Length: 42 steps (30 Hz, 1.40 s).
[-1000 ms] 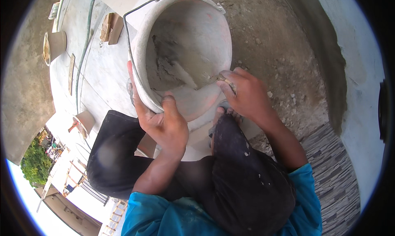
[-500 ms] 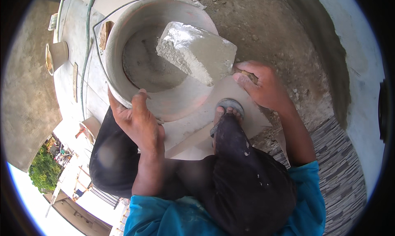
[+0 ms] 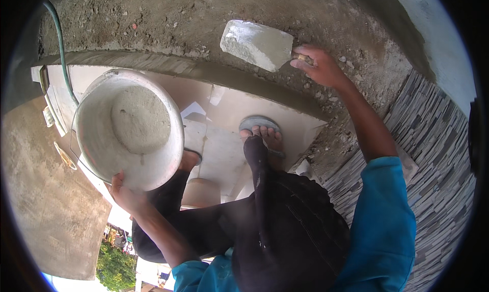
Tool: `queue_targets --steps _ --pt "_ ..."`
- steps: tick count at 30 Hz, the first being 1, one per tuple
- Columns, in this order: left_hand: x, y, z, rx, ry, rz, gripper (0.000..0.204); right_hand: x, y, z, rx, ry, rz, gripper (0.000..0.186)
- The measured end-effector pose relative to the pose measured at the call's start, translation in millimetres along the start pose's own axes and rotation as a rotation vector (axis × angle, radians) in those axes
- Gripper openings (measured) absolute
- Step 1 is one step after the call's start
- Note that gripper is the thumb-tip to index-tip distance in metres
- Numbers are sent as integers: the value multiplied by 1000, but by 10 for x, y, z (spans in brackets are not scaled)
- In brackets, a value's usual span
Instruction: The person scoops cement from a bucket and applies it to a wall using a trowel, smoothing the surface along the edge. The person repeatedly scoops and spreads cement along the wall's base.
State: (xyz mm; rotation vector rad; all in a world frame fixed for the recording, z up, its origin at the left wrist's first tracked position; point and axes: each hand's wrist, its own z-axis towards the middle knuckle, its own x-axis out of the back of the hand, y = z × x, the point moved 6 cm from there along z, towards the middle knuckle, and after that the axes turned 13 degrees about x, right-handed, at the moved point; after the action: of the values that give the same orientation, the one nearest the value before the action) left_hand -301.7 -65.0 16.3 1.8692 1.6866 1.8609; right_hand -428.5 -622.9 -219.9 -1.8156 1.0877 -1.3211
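"So, where is the plastic bucket [image 3: 153,167] held?"
"Over the tiled step [image 3: 232,104], toward its left end, its near rim gripped by the left hand [image 3: 129,197], grey mortar [image 3: 142,120] contained inside."
"And the trowel [image 3: 272,46]?"
"It is clamped by its handle in the right hand [image 3: 321,68], the smeared blade held above soil [image 3: 168,22] beyond the step's far edge"

Left hand [image 3: 131,198], one, gripping, thumb [image 3: 117,181] extended; left forearm [image 3: 168,236], one, bare, slanting forward and outward; right hand [image 3: 324,69], one, farther forward, fingers [image 3: 309,52] wrapped in a grip; right forearm [image 3: 364,119], one, bare, stretched forward, angled inward
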Motion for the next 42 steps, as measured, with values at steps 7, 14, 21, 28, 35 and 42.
queue_targets --steps 7,14,21,28,35,42 --pt "-183 218 -263 262 38 -157 53 -514 222 215 32 0 -97 45" --pt "-229 313 -318 244 74 -110 52 -702 287 335 95 -29 -183 38" --pt "-83 110 -141 289 34 -150 60 -755 114 330 55 -45 -309 35" --pt "-168 268 -269 227 25 -2 62 -920 -207 393 117 41 -377 34" --pt "-134 235 -265 188 140 34 37 -1017 -395 486 157 113 -438 34" --pt "-144 242 -255 211 127 -43 44 -891 -631 371 232 125 -415 33"
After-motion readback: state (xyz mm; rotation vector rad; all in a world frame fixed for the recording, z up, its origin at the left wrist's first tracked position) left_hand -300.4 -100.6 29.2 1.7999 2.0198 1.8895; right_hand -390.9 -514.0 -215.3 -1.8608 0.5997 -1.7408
